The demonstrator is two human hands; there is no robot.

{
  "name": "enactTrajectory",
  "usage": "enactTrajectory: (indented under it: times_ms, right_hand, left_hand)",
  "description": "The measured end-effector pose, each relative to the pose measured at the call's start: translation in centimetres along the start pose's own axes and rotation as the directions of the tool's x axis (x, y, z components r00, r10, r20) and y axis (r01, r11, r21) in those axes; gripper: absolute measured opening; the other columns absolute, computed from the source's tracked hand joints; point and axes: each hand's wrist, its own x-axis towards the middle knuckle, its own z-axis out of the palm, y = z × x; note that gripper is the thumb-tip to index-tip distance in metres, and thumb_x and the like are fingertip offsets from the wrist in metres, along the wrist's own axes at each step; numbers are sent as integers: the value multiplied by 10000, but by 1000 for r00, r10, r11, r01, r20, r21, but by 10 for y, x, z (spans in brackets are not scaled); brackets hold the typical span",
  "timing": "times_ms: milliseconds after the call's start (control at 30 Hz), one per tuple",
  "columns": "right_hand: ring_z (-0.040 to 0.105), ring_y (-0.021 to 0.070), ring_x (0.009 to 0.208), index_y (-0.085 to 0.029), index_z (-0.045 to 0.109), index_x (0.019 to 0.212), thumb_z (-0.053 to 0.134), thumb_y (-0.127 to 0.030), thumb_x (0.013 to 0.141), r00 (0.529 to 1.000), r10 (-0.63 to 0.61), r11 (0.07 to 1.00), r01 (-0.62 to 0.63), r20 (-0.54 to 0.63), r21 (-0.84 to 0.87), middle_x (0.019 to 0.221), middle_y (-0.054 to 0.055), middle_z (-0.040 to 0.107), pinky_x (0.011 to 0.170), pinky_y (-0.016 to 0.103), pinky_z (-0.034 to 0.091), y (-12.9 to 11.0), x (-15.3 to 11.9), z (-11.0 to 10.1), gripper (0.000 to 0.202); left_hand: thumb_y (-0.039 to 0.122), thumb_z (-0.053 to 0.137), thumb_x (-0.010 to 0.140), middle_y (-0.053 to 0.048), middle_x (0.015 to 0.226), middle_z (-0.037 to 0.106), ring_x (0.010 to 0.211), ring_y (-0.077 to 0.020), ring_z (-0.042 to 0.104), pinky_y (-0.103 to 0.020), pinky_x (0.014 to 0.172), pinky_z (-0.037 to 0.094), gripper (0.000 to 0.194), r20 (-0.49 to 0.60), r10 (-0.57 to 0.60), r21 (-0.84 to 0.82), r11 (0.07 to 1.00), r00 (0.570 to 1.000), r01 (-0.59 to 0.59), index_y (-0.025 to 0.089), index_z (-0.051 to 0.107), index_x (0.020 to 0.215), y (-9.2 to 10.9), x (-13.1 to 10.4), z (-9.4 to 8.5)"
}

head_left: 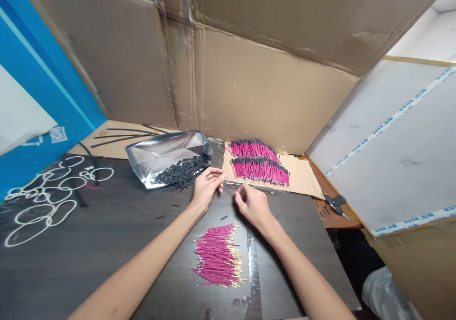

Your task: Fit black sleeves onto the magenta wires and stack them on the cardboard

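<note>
My left hand [206, 188] and my right hand [252, 204] meet above the dark table [89, 244], pinching between them one thin pink wire [231, 185]. Whether a black sleeve sits on it is too small to tell. Below my hands lies a loose pile of pink wires with bare metal ends [219, 256]. Behind my left hand a silver foil bag [166, 156] spills several short black tube pieces [183, 172]. Two neat rows of pink wires with black ends [259, 163] rest on a cardboard sheet [302, 177] beyond my right hand.
Cardboard walls [249, 73] enclose the back. Long black tubes [124, 137] lie at the back left. White ring marks [46, 196] cover the table's left side. Keys [337, 205] rest on a brown ledge at right. A few stray black pieces [223, 217] dot the table.
</note>
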Motion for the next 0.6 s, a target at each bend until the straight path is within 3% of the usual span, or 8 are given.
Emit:
enactTrajectory:
  times_ms: [333, 467, 600]
  right_hand:
    - [613, 119, 680, -201, 610, 921, 512, -336, 951, 999, 1, 1000, 0, -44, 22, 755, -15, 686, 692, 207, 345, 0, 0, -2, 169]
    - [620, 129, 685, -196, 615, 873, 516, -353, 942, 977, 116, 993, -115, -178, 14, 747, 1, 697, 698, 210, 347, 9, 5, -10, 199]
    - [650, 155, 737, -197, 623, 862, 521, -349, 928, 912, 274, 959, -283, -305, 14, 787, 22, 722, 708, 223, 346, 31, 14, -29, 195]
  left_hand:
    - [387, 843, 712, 2, 742, 633, 537, -96, 578, -219, 448, 498, 466, 63, 13, -45, 999, 998, -11, 127, 648, 1046, 0, 1, -1]
    - [375, 818, 726, -12, 746, 652, 530, -103, 585, -219, 443, 491, 444, 60, 9, -44, 999, 998, -6, 125, 651, 1054, -2, 3, -3]
    - [357, 799, 723, -11, 729, 650, 508, -97, 576, -217, 444, 484, 391, 60, -8, -36, 999, 998, 10, 122, 652, 997, -3, 4, -2]
